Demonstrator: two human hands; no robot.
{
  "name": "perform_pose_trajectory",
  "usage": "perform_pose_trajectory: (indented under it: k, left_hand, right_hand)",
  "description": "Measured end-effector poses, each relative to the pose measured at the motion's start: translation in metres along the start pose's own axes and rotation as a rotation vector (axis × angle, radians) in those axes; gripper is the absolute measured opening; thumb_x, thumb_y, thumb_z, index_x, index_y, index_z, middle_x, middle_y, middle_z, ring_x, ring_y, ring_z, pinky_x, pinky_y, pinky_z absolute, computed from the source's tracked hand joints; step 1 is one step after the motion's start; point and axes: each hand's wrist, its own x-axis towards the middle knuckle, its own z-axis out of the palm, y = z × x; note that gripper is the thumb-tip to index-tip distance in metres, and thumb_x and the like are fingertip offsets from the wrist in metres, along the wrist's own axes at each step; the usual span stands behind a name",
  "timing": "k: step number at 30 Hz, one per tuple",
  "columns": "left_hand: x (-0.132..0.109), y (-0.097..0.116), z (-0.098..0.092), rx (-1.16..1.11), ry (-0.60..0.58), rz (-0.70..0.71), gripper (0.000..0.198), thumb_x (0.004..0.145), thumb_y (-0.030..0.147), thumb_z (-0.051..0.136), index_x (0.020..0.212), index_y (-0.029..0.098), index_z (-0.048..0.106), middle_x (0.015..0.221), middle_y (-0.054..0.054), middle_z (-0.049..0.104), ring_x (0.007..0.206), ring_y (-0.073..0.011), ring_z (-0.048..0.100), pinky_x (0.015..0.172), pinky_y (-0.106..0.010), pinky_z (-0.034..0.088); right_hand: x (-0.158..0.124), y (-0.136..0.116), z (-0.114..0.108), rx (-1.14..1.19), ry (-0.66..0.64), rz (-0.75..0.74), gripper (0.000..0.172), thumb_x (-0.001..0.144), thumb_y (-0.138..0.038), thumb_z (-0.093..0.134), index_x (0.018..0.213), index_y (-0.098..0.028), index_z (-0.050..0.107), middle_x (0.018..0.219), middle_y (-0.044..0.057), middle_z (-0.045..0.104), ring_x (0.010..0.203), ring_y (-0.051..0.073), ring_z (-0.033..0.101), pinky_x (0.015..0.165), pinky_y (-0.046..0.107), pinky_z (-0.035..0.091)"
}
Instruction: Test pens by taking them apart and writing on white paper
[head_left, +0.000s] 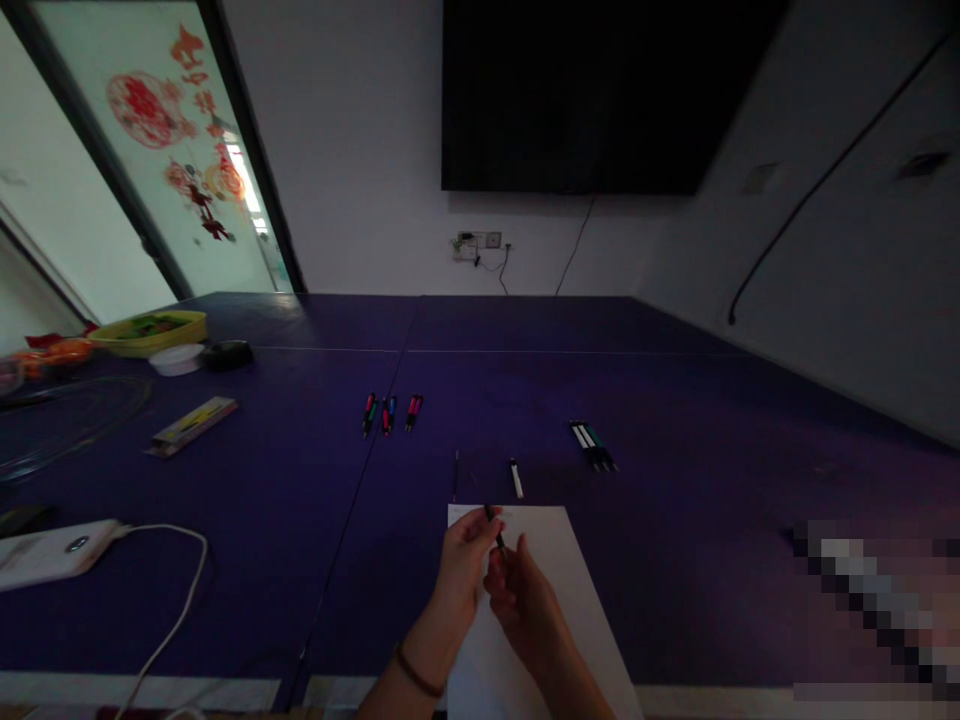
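Note:
My left hand (pixel 465 560) pinches the upper end of a slim dark pen part (pixel 499 540) between thumb and fingers. At its lower end are the curled fingers of my right hand (pixel 525 605), with the thumb raised beside it. Both hands are above a white sheet of paper (pixel 577 600). Just beyond the paper lie a thin dark pen refill (pixel 456 475) and a short white pen barrel (pixel 516 478) with a dark end. The fingers hide part of what is held.
Several pink, green and blue pens (pixel 388 415) lie farther back. White and green pens (pixel 592 447) rest at right. Leftward are a narrow box (pixel 193 427), a white power bank (pixel 56 555) with a cable (pixel 196 580), and a yellow basket (pixel 150 335). A pixelated patch covers the lower right.

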Motion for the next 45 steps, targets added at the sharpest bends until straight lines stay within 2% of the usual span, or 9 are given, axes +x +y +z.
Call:
perform_pose_trajectory:
  k: [3, 6, 11, 13, 21, 27, 32, 40, 45]
  left_hand:
    - [0.002, 0.001, 0.001, -0.015, 0.025, 0.021, 0.034, 0.044, 0.034, 0.077, 0.070, 0.015, 0.066, 0.067, -0.002, 0.060, 0.067, -0.0102, 0.053, 0.059, -0.019, 0.038]
    - [0.003, -0.001, 0.000, -0.025, 0.038, 0.028, 0.035, 0.043, 0.035, 0.077, 0.069, 0.015, 0.066, 0.069, -0.002, 0.061, 0.069, -0.0116, 0.054, 0.060, -0.020, 0.039]
    - [0.005, -0.008, -0.001, 0.002, 0.030, -0.032, 0.043, 0.043, 0.040, 0.076, 0.076, 0.015, 0.065, 0.064, -0.001, 0.059, 0.045, -0.0058, 0.045, 0.043, -0.019, 0.031]
    - [0.006, -0.010, -0.002, -0.003, 0.024, -0.053, 0.045, 0.043, 0.041, 0.075, 0.077, 0.015, 0.064, 0.064, 0.000, 0.058, 0.041, -0.0042, 0.040, 0.040, -0.020, 0.028]
    - [0.007, 0.000, -0.004, -0.006, 0.110, 0.008, 0.035, 0.045, 0.036, 0.075, 0.073, 0.016, 0.064, 0.060, 0.003, 0.055, 0.048, -0.0045, 0.044, 0.045, -0.018, 0.028]
    - [0.007, -0.004, -0.004, 0.062, 0.075, -0.027, 0.039, 0.043, 0.040, 0.075, 0.073, 0.016, 0.064, 0.057, 0.002, 0.054, 0.051, -0.0079, 0.046, 0.049, -0.021, 0.031]
    - [0.006, -0.003, -0.005, 0.172, 0.081, 0.008, 0.041, 0.050, 0.052, 0.068, 0.070, 0.016, 0.065, 0.064, -0.002, 0.058, 0.055, -0.0085, 0.046, 0.049, -0.021, 0.031]
    - [0.008, 0.000, -0.004, 0.269, 0.135, 0.157, 0.044, 0.052, 0.059, 0.063, 0.055, 0.015, 0.064, 0.050, 0.000, 0.051, 0.048, -0.0079, 0.038, 0.047, -0.022, 0.027]
    - [0.005, -0.006, 0.002, 0.221, -0.001, 0.100, 0.044, 0.052, 0.057, 0.064, 0.053, 0.014, 0.062, 0.046, 0.001, 0.048, 0.045, -0.0086, 0.038, 0.045, -0.023, 0.028]
  right_hand:
    - [-0.001, -0.001, 0.001, 0.005, 0.010, -0.029, 0.040, 0.050, -0.046, 0.074, 0.062, -0.013, 0.054, 0.045, -0.007, 0.044, 0.034, -0.001, 0.025, 0.032, 0.013, 0.012]
    - [-0.002, -0.002, 0.003, -0.091, 0.070, -0.115, 0.037, 0.047, -0.038, 0.078, 0.059, -0.014, 0.052, 0.045, -0.007, 0.044, 0.037, 0.000, 0.031, 0.034, 0.012, 0.018]
    - [0.001, 0.000, 0.005, -0.039, 0.099, -0.012, 0.046, 0.057, -0.059, 0.062, 0.064, -0.014, 0.055, 0.047, -0.004, 0.047, 0.037, 0.003, 0.034, 0.033, 0.014, 0.015]
    - [0.003, 0.001, 0.004, -0.046, 0.095, -0.016, 0.046, 0.056, -0.058, 0.063, 0.059, -0.014, 0.054, 0.045, -0.004, 0.046, 0.035, 0.003, 0.031, 0.033, 0.015, 0.014]
    - [0.000, 0.003, -0.005, -0.334, 0.193, -0.376, 0.031, 0.057, -0.042, 0.070, 0.061, -0.016, 0.053, 0.051, -0.004, 0.052, 0.041, 0.006, 0.041, 0.039, 0.019, 0.029]
    - [-0.002, -0.003, 0.002, -0.114, 0.087, -0.144, 0.032, 0.056, -0.042, 0.070, 0.070, -0.017, 0.057, 0.059, -0.002, 0.053, 0.049, 0.007, 0.044, 0.039, 0.017, 0.027]
    - [0.001, -0.002, 0.002, -0.122, 0.111, -0.153, 0.038, 0.050, -0.045, 0.073, 0.063, -0.015, 0.055, 0.047, -0.007, 0.039, 0.041, 0.003, 0.028, 0.037, 0.016, 0.017]
    - [-0.006, -0.002, 0.002, -0.278, 0.062, -0.177, 0.038, 0.056, -0.049, 0.068, 0.061, -0.016, 0.049, 0.046, -0.008, 0.036, 0.039, 0.002, 0.023, 0.036, 0.017, 0.013]
    - [-0.004, -0.010, 0.003, -0.337, 0.020, -0.191, 0.040, 0.060, -0.053, 0.062, 0.062, -0.016, 0.048, 0.048, -0.007, 0.040, 0.038, 0.003, 0.029, 0.035, 0.017, 0.015]
